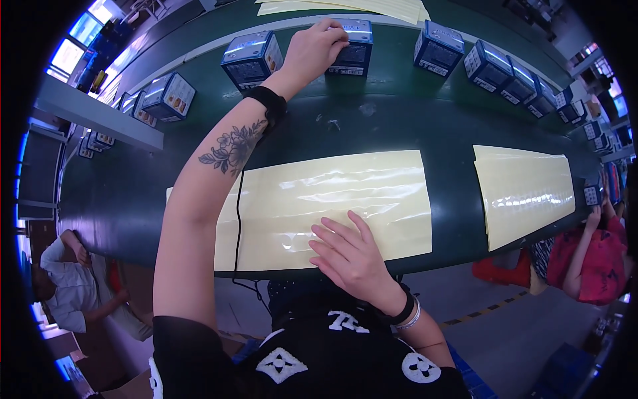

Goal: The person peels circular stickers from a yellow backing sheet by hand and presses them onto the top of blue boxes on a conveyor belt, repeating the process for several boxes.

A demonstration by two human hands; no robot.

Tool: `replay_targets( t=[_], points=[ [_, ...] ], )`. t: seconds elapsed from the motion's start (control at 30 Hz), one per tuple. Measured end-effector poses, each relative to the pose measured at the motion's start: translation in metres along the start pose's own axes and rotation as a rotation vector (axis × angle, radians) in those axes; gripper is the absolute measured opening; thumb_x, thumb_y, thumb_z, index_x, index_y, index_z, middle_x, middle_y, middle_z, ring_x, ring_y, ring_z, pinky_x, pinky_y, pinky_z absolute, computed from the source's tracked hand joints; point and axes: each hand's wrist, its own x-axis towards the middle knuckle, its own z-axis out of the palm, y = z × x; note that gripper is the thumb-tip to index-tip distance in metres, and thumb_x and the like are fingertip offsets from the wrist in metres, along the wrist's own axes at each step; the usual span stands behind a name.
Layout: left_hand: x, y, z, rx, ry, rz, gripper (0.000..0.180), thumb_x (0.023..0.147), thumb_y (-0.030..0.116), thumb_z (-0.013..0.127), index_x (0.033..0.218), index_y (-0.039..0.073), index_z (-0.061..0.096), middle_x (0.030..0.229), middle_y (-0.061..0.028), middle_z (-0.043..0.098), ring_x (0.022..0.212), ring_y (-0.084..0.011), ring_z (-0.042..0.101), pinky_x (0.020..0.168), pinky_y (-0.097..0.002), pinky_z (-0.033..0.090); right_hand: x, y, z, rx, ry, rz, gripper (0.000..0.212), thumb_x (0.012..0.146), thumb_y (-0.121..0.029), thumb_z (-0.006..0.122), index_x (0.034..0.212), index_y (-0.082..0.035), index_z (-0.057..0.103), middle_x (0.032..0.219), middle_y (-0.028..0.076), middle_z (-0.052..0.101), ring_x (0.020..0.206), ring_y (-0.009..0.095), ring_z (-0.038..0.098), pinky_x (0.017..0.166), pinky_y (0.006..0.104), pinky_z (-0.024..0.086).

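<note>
My left hand (315, 54) reaches far across the dark green work surface to a small blue box (350, 58). Its fingers are closed in a pinch at the box's top left edge; what lies between the fingertips, if anything, is too small to make out. Beneath my right hand (352, 256) lies a glossy pale yellow sheet (379, 179), with shiny clear strips across it. That hand hovers over or rests on the sheet's near part, fingers spread and holding nothing; I cannot tell whether it touches.
Similar blue boxes (251, 60) stand in a spaced row along the far side. A second pile of yellow sheets (528, 199) lies to the right, more sheets (345, 8) at the far edge. A black cord (239, 219) crosses the near sheet. Other people sit at both sides.
</note>
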Motion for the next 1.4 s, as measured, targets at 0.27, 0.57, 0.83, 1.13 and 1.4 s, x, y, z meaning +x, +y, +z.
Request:
replay_targets(
  t=[0.27, 0.57, 0.83, 1.13, 1.4],
  points=[
    [-0.009, 0.023, -0.034, 0.015, 0.114, 0.028, 0.032, 0.087, 0.019, 0.07, 0.116, 0.007, 0.063, 0.109, -0.0137, 0.067, 0.103, -0.0317, 0.064, 0.093, -0.0347, 0.049, -0.021, -0.079, -0.099, 0.937, 0.625, -0.372, 0.06, 0.095, -0.028, 0.063, 0.142, -0.021, 0.026, 0.12, 0.006, 0.062, 0.114, 0.024, 0.059, 0.099, 0.0565, 0.041],
    [-0.067, 0.274, -0.254, -1.385, 0.243, -0.31, 0.071, 0.089, 0.006, 0.065, 0.15, 0.012, 0.029, 0.116, -0.0035, 0.068, 0.126, -0.0292, 0.053, 0.109, -0.0533, 0.034, -0.003, -0.075, -0.112, 1.093, 0.407, -0.664, 0.074, 0.099, -0.037, 0.055, 0.155, -0.037, 0.007, 0.142, -0.004, 0.054, 0.136, 0.013, 0.044, 0.105, 0.0583, 0.036],
    [-0.128, 0.267, -0.288, -1.661, 0.004, 0.033, 0.07, 0.1, 0.013, 0.053, 0.157, 0.022, 0.014, 0.117, 0.007, 0.07, 0.133, -0.0317, 0.046, 0.112, -0.058, 0.026, 0.016, -0.075, -0.113, 1.149, 0.337, -0.744, 0.061, 0.1, -0.034, 0.052, 0.153, -0.027, 0.022, 0.123, -0.003, 0.066, 0.121, 0.014, 0.054, 0.099, 0.0502, 0.042],
    [-0.134, 0.26, -0.289, -1.825, -0.039, -0.068, 0.052, 0.104, 0.03, 0.045, 0.153, 0.024, 0.027, 0.112, 0.0021, 0.071, 0.11, -0.0279, 0.056, 0.095, -0.046, 0.037, 0.035, -0.089, -0.106, 1.219, 0.432, -0.735, 0.041, 0.101, -0.029, 0.05, 0.139, -0.018, 0.04, 0.106, 0.002, 0.069, 0.102, 0.019, 0.064, 0.09, 0.048, 0.047],
    [-0.128, 0.257, -0.28, -1.829, -0.036, -0.065, 0.049, 0.103, 0.038, 0.046, 0.149, 0.026, 0.033, 0.109, -0.0017, 0.071, 0.103, -0.0274, 0.057, 0.09, -0.0446, 0.037, 0.028, -0.096, -0.103, 1.326, 0.48, -0.562, 0.037, 0.099, -0.026, 0.053, 0.133, -0.017, 0.044, 0.097, 0.003, 0.069, 0.095, 0.019, 0.065, 0.084, 0.0463, 0.049]
  ],
)
